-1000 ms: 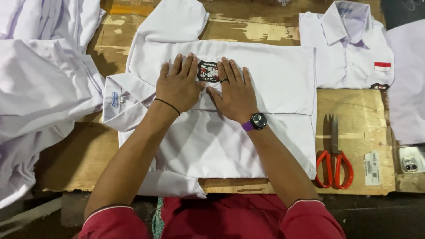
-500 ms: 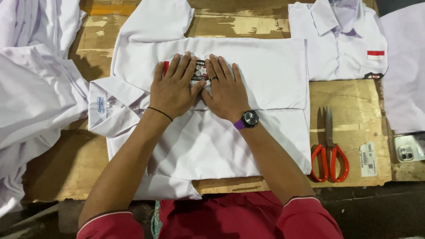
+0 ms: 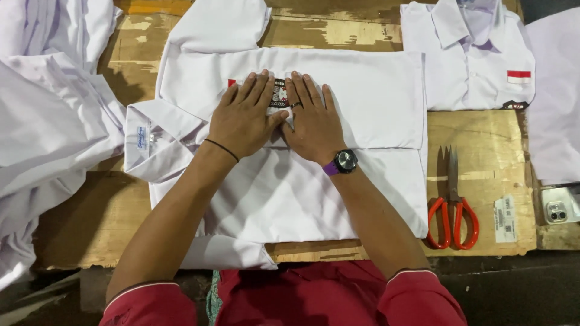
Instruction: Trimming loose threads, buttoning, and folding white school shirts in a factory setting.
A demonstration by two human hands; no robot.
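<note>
1. Nearest the camera is the person's red top [image 3: 314, 296], with red sleeves trimmed in a thin white line, at the near edge of the wooden table [image 3: 90, 217].
2. Both bare forearms reach forward over a white shirt [image 3: 290, 193] that lies flat across the middle of the table, its collar [image 3: 142, 142] turned to the left and one short sleeve [image 3: 223, 253] hanging toward the person.
3. The right wrist wears a dark watch [image 3: 345, 161] on a purple strap; the left wrist has a thin black band [image 3: 221, 150].
4. The left hand [image 3: 244, 118] lies flat, fingers spread and palm down, pressing on the shirt; it grasps nothing.
5. The right hand [image 3: 311, 121] lies flat just beside it, also palm down and gripping nothing (a ring sits on one finger), the two thumbs nearly touching.
6. Between the fingertips of both hands shows a small dark patterned badge [image 3: 279, 93] on the shirt, with a bit of red patch [image 3: 232, 83] peeking out left of the left hand.
7. To the right, on bare wood, lie red-handled scissors [image 3: 452, 205], blades pointing away, near a white label [image 3: 504, 218] and a phone [image 3: 559, 205] at the table's edge.
8. Farther off at the upper right lies another white shirt [image 3: 468, 57], collar up, with a red-and-white patch on its chest.
9. At the left lies a loose pile of white cloth [image 3: 42, 121].
</note>
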